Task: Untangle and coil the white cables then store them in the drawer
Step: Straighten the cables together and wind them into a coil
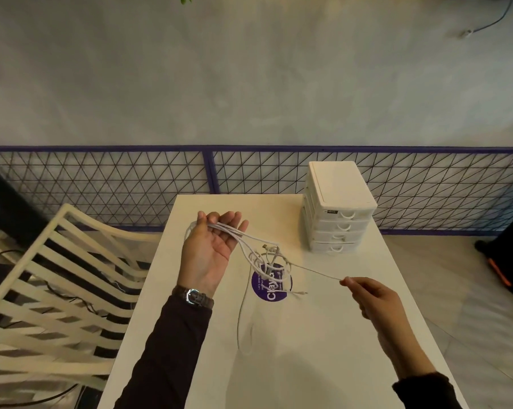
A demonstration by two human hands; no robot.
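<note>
A tangle of thin white cables (268, 261) hangs over the middle of the white table (323, 349). My left hand (212, 249), palm up, has several cable loops draped across its fingers and thumb. My right hand (370, 296) pinches one strand and holds it taut out to the right of the tangle. Another strand (240, 320) trails down across the table toward me. The white drawer unit (338, 208) stands at the table's far right corner with all its drawers shut.
A round purple sticker (271, 286) lies under the tangle. A cream slatted chair (57, 290) stands left of the table. A purple-framed wire fence (211, 172) runs behind the table. A dark object with an orange stripe (506, 267) sits on the floor at right.
</note>
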